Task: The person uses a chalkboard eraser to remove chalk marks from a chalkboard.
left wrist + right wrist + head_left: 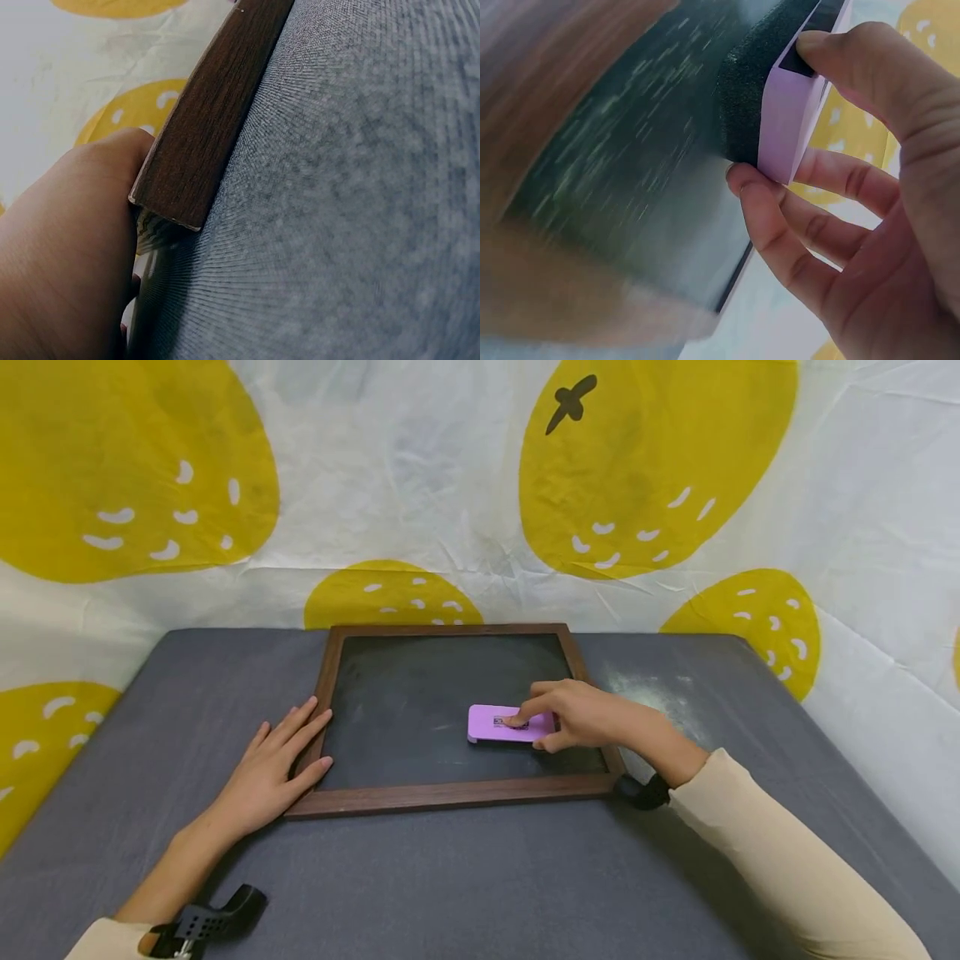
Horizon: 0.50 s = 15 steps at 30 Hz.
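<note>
A chalkboard (405, 685) with a brown wooden frame lies on the grey cloth. My left hand (264, 778) rests along its left side, fingers stretched over the frame edge; in the left wrist view, that hand (71, 240) is against the frame's corner (196, 142). On the right part of the board, my right hand (576, 714) holds a purple chalkboard eraser (483, 724). The right wrist view shows the eraser's dark pad (741, 105) towards the board and the right hand's fingers (791, 247) around its end. Faint pale smudges mark the board.
Pale chalk dust (652, 693) lies on the grey tablecloth (442, 877) to the right of the board. Behind the table hangs a white curtain (405, 468) with yellow fruit shapes. Each wrist wears a black camera band (221, 917).
</note>
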Tool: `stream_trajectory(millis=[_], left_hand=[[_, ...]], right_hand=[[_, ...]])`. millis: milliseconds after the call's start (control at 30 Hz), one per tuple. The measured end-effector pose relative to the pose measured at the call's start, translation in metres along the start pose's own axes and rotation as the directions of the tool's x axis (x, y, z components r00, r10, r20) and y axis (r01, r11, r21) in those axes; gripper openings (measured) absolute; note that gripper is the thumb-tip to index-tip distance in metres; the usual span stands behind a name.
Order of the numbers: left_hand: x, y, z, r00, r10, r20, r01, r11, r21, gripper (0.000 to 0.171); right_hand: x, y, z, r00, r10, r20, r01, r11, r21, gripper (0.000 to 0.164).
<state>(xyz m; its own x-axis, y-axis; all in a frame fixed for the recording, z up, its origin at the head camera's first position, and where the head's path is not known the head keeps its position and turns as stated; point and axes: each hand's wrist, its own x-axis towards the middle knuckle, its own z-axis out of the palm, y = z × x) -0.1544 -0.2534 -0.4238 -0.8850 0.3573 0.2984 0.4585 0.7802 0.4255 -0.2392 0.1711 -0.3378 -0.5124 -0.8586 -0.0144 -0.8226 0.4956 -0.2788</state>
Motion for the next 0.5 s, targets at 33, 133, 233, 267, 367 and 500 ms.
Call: stream_trajectory(millis=[33, 133, 233, 267, 367, 500], left_hand=[[-0.001, -0.001, 0.001, 1.0, 0.0, 0.0, 0.0, 1.0, -0.003, 0.065], [-0.002, -0.002, 0.003, 1.0, -0.003, -0.003, 0.003, 1.0, -0.012, 0.064], [-0.003, -0.001, 0.003, 1.0, -0.008, -0.001, 0.008, 1.0, -0.017, 0.064], [-0.003, -0.001, 0.003, 1.0, -0.008, -0.001, 0.008, 1.0, -0.016, 0.064], [-0.002, 0.002, 0.001, 1.0, -0.013, 0.005, 0.013, 1.0, -0.011, 0.064], [0.0, 0.002, 0.0, 1.0, -0.013, 0.005, 0.013, 1.0, -0.002, 0.064]], right_hand=[[-0.004, 0.003, 0.0, 1.0, 0.01, -0.005, -0.01, 1.0, -0.001, 0.038], [-0.017, 0.009, 0.0, 0.999, 0.037, -0.016, -0.037, 0.999, -0.002, 0.04], [-0.029, 0.011, 0.0, 0.998, 0.064, -0.022, -0.064, 0.998, -0.005, 0.039], [-0.033, 0.011, 0.0, 0.997, 0.073, -0.023, -0.074, 0.997, -0.006, 0.039], [-0.043, 0.01, 0.002, 0.995, 0.094, -0.035, -0.095, 0.996, -0.005, 0.037], [-0.051, 0.007, 0.004, 0.993, 0.099, -0.066, -0.098, 0.995, 0.013, 0.035]])
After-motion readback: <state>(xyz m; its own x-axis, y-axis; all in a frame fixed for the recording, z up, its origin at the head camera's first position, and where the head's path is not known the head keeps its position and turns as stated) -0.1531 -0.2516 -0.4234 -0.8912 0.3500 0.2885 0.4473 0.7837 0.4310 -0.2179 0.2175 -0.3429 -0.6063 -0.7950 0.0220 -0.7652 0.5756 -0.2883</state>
